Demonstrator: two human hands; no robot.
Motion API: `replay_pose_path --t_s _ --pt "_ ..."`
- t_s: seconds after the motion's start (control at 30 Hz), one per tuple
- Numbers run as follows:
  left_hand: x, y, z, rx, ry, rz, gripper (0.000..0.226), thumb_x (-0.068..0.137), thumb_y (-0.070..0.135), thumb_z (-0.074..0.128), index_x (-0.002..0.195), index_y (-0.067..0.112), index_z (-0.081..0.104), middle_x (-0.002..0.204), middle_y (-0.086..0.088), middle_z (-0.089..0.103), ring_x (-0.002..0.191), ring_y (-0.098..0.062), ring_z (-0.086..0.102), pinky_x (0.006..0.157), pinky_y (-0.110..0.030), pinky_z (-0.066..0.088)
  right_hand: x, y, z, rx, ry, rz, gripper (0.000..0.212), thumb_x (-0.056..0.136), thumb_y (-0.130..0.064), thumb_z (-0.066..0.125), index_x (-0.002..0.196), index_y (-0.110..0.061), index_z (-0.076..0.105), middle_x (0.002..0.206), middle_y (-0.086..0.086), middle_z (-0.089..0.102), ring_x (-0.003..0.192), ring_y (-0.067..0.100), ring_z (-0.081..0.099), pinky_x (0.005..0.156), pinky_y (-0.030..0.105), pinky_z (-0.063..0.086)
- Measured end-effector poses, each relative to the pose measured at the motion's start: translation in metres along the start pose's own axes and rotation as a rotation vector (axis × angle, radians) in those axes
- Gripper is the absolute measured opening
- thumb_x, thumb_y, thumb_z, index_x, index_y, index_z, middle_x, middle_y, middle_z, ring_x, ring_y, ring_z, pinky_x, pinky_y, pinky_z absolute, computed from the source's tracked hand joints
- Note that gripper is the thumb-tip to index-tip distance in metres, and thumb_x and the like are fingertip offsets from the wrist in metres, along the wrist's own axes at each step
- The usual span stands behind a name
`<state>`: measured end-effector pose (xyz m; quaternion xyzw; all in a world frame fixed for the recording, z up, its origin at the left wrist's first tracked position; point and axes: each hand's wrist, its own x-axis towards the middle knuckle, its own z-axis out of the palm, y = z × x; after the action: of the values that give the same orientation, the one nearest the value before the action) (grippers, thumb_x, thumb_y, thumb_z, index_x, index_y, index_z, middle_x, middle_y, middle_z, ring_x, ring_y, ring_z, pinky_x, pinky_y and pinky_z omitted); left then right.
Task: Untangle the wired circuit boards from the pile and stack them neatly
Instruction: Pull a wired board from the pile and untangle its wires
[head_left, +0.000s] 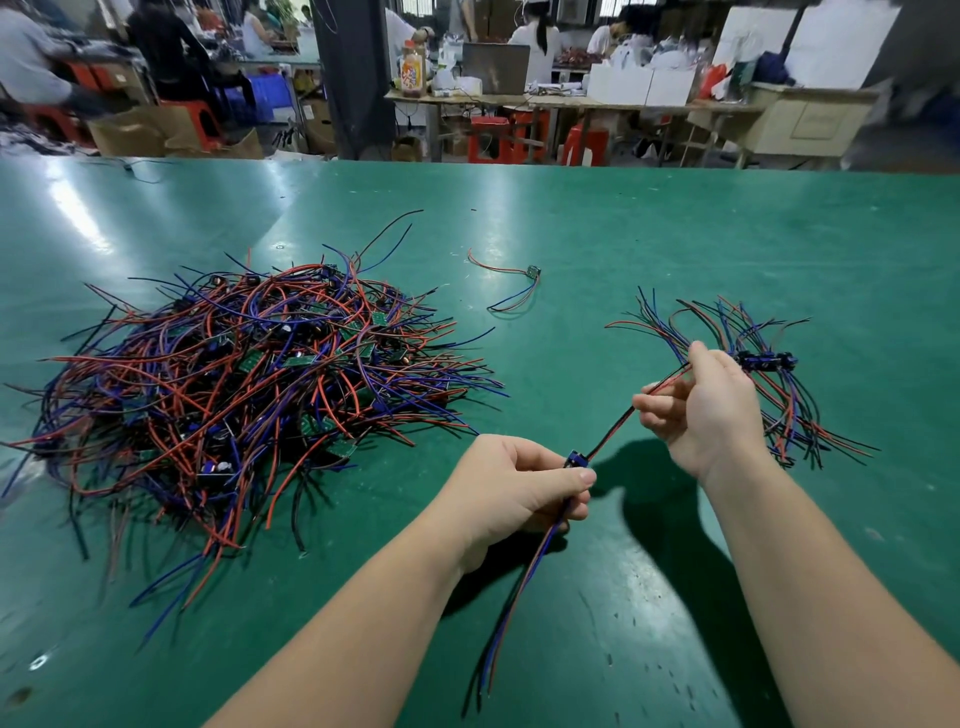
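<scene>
L hand (511, 491) is gripping small blue wired circuit board (575, 459); R hand (706, 410) is pinching its red-black wires (615, 426), above green counter (675, 234).

No legible text; bottle label (413, 73) too blurred

Bare forearms (363, 597) rise from the lower frame. Left hand (519, 488), lower centre, grips a wired board (574, 459); right hand (701, 410), centre right, pinches its wires (618, 423).
</scene>
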<state>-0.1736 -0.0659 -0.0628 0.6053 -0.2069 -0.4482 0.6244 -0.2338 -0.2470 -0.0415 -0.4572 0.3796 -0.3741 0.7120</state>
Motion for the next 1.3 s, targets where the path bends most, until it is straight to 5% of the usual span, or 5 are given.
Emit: replay_pose_path --t_s 0.17,0.27,0.5,0.8,1.3 --pt "0.001 0.006 -0.001 -0.181 0.057 -0.045 0.012 0.082 0.015 0.072 0.077 0.006 0.064 0.069 -0.008 0.071 0.056 -0.010 0.067 0.050 -0.018 0.052 0.006 -0.005 -0.008 0.174 -0.074 0.145 0.028 0.102 -0.029 0.033 0.081 -0.014 0.045 0.079 0.014 0.059 0.051 0.018 0.067 0.043 0.018 0.048" --pt "0.003 0.010 -0.003 -0.309 0.132 -0.038 0.013 0.083 0.018 0.070 0.081 0.006 0.064 0.069 -0.006 0.072 0.057 -0.008 0.068 0.048 -0.016 0.052 0.004 0.001 -0.006 -0.005 -0.253 0.248 0.020 0.098 -0.014 0.046 0.082 -0.005 0.051 0.073 0.017 0.064 0.047 0.015 0.063 0.041 0.016 0.047" --pt "0.003 0.009 -0.002 -0.319 0.138 -0.011 0.012 0.084 0.017 0.069 0.080 0.007 0.065 0.069 -0.005 0.072 0.056 -0.007 0.067 0.048 -0.016 0.052 -0.023 0.026 0.015 -0.201 -0.742 0.337 0.025 0.072 -0.029 0.066 0.086 -0.010 0.073 0.082 0.007 0.072 0.059 0.013 0.061 0.053 0.022 0.048" --pt "0.003 0.005 0.001 -0.183 0.138 -0.001 0.013 0.082 0.018 0.072 0.075 0.008 0.067 0.072 -0.007 0.073 0.060 -0.009 0.068 0.050 -0.016 0.051 -0.024 0.027 0.021 -0.020 -0.514 0.366 0.013 0.059 -0.012 0.070 0.071 -0.011 0.075 0.070 0.004 0.072 0.054 0.006 0.062 0.053 0.016 0.048" --pt "-0.001 0.005 0.001 -0.070 -0.002 -0.066 0.010 0.081 0.014 0.072 0.075 0.007 0.067 0.072 -0.010 0.072 0.057 -0.011 0.067 0.051 -0.018 0.052 0.008 -0.001 -0.011 0.130 -0.206 0.204 0.015 0.083 -0.010 0.067 0.081 -0.012 0.052 0.069 0.006 0.072 0.049 0.004 0.062 0.034 0.009 0.034"
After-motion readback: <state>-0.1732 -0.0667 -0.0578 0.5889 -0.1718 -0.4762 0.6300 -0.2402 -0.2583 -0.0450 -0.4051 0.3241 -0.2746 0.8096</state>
